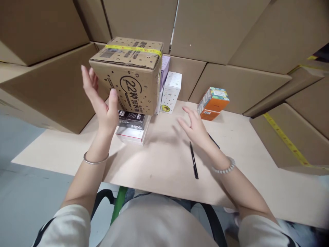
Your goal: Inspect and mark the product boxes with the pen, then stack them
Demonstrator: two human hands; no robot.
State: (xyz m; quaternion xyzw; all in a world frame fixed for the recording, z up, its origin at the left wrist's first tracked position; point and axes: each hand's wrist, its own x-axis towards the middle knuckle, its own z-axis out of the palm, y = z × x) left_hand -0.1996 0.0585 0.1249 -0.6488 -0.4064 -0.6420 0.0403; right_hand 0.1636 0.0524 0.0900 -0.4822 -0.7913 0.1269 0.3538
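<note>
From my head view, I have the left hand (102,107) beside a printed brown carton (130,89) banded with yellow tape, its fingers spread wide and the thumb well apart in front of the near face. The carton is just right of those fingers; I cannot tell whether they press on it. Its underside is over a black box (132,120), which lies on a white box (130,136) below and right of the left thumb, though I cannot tell if the carton bears on it.

My right hand (196,129) is over the desk (164,166), fingers apart with nothing between them. Just beyond and left of those fingers stands a dotted white box (171,91), with a purple box (165,67) farther back. Orange packaging (216,104) is just right of the fingertips. A black pen (193,161) lies on the desk, nearer me than the right fingers. Large cardboard boxes (200,31) rise beyond both hands' fingers.
</note>
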